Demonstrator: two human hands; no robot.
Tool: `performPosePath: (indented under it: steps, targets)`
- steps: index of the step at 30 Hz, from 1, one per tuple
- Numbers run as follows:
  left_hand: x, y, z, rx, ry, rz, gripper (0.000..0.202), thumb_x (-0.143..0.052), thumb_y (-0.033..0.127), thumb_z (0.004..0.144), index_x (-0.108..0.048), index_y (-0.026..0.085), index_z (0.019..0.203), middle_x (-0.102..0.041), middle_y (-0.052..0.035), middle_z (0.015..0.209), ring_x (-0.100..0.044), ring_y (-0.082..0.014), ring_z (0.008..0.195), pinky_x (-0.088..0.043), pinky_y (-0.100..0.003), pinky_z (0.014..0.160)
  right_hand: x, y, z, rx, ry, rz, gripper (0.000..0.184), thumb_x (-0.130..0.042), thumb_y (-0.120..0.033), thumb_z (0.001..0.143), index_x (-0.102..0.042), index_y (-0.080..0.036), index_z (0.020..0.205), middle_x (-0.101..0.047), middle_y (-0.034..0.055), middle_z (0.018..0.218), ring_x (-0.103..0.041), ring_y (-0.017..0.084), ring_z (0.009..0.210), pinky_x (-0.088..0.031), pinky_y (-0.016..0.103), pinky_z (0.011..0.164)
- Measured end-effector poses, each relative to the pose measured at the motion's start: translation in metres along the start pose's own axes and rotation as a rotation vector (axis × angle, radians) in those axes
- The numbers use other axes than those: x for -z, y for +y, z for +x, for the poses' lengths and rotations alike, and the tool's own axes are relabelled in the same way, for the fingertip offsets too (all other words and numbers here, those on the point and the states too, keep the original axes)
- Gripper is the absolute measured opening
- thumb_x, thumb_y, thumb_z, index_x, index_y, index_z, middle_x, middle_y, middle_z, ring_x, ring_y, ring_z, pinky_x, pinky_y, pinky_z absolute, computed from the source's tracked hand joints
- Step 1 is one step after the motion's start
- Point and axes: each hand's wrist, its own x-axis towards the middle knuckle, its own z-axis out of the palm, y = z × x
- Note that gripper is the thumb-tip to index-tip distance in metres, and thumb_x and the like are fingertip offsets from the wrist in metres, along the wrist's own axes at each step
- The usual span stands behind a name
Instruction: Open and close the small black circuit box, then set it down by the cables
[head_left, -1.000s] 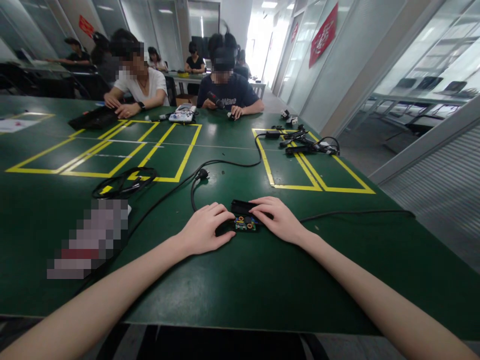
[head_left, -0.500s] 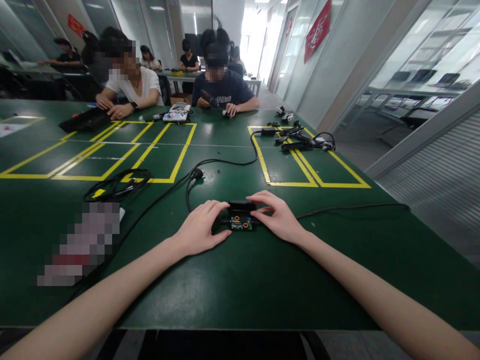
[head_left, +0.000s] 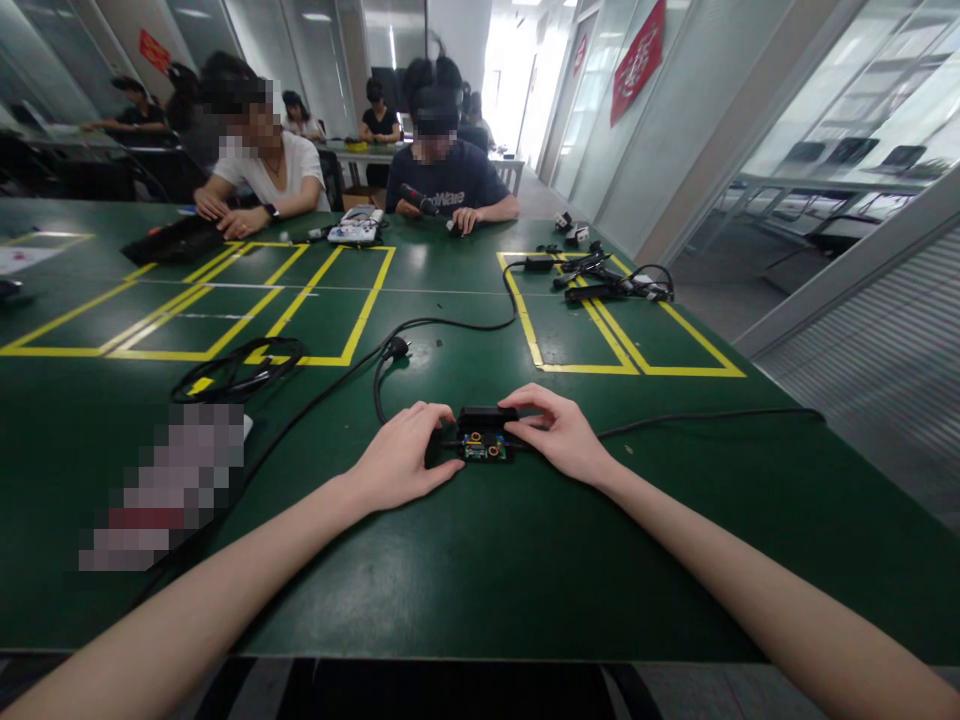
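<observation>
Both hands are pinching a small black box with a circuit board (head_left: 484,436) showing inside; it is sitting on the green bench (head_left: 525,560). The left hand (head_left: 401,462) is closing on its left end and the right hand (head_left: 564,436) on its right end. The box is looking open, so the work seems partway. Farther off, a black cable (head_left: 420,328) is lying loose.

Table (head_left: 480,560): green top, smooth, faint sheen, yellow tape lines. Small case (head_left: 487,416): black matt plastic, over a green circuit board (head_left: 485,448) with copper-coloured coils. Cable (head_left: 420,330): black, rubbery, slightly glossy.
</observation>
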Motion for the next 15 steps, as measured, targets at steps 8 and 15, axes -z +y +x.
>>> performPosePath:
  steps: [8,15]
  targets:
    - [-0.0020,-0.0026,-0.0007,-0.012,-0.005,-0.056,0.043,-0.077,0.028,0.085,-0.054,0.022,0.121,-0.070,-0.0090,0.114,-0.071,-0.0289,0.104,-0.059,-0.045,0.092,-0.0008,-0.0004,-0.0004,0.020,-0.043,0.008,0.015,-0.072,-0.023,0.086,-0.075,-0.023,0.101,-0.069,0.0045,0.106,-0.069,0.020,0.102,-0.065,0.037,0.089]
    - [-0.0001,-0.0040,-0.0006,-0.009,-0.007,-0.189,0.044,-0.078,0.023,0.084,-0.053,0.023,0.120,-0.071,-0.0079,0.115,-0.072,-0.0270,0.106,-0.059,-0.045,0.093,0.0024,-0.0034,-0.0005,0.007,-0.093,0.011,0.013,-0.075,-0.025,0.085,-0.074,-0.023,0.098,-0.068,0.0042,0.105,-0.068,0.020,0.101,-0.064,0.041,0.093]
